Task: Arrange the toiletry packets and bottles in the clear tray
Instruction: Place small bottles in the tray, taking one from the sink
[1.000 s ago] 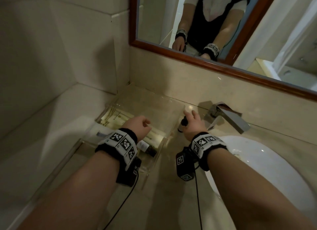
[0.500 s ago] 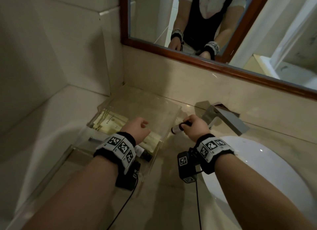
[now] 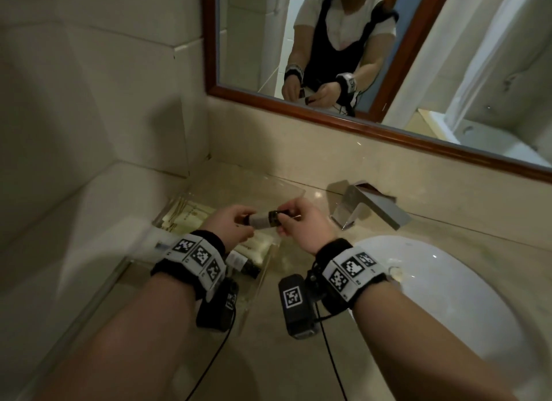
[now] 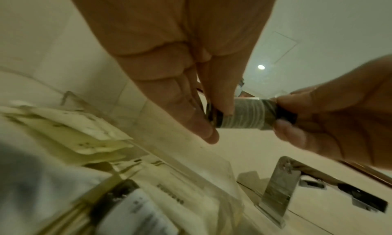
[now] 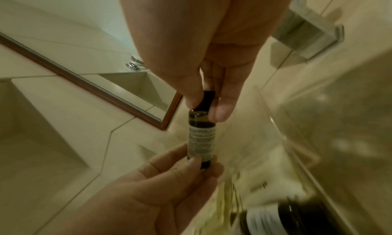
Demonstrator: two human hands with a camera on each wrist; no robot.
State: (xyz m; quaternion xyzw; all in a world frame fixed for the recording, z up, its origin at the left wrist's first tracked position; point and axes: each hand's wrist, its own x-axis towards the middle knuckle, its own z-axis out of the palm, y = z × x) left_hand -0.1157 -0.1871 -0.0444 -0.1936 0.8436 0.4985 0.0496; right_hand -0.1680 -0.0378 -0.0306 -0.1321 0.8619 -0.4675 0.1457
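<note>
A small dark bottle (image 3: 266, 219) with a pale printed label is held level in the air above the right edge of the clear tray (image 3: 294, 192). Its base end is pinched by the fingertips of the left hand (image 3: 230, 227), and its black cap end is pinched between thumb and fingers of the right hand (image 3: 304, 225). The label's lines of print are too blurred to be read in any view.

The tray is set on the beige stone vanity top (image 3: 268, 356), in the corner where the side wall meets the backsplash. Cream toiletry packets (image 3: 186, 216) are laid flat in the tray, fanned toward its far-left corner; dark lettering is seen on them but cannot be made out. A second dark bottle (image 3: 243, 264) with a white label is lying on its side near the tray's near-right corner, partly hidden behind the left wristband.

A chrome faucet (image 3: 369, 208) is mounted to the right of the tray, beside the white basin (image 3: 448, 296). A wood-framed mirror (image 3: 352, 122) is hung above.
</note>
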